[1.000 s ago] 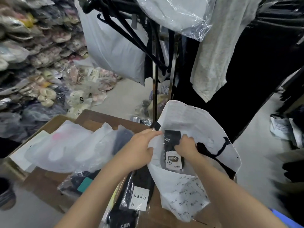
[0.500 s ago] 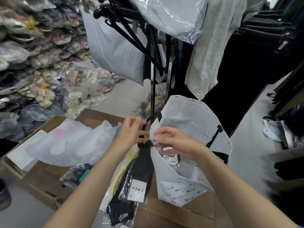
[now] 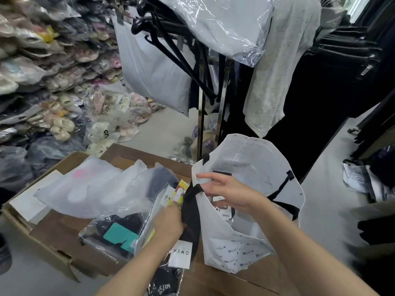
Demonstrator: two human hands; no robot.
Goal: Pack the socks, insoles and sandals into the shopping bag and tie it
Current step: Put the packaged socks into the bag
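Packing looks barely started: the shopping bag [image 3: 245,154] stands open on the cardboard box [image 3: 53,238] with just one labelled sock pair [image 3: 224,212] showing inside. The frosted packets [image 3: 85,189] still lie out on the box, well clear of the bag, and nothing is tied. The left hand [image 3: 168,221] has its fingers curled round the black sock pack [image 3: 191,210] just beside the bag, so I'd guess that goes in next. The right hand [image 3: 230,193] is loosely spread, fingertips on the near rim.
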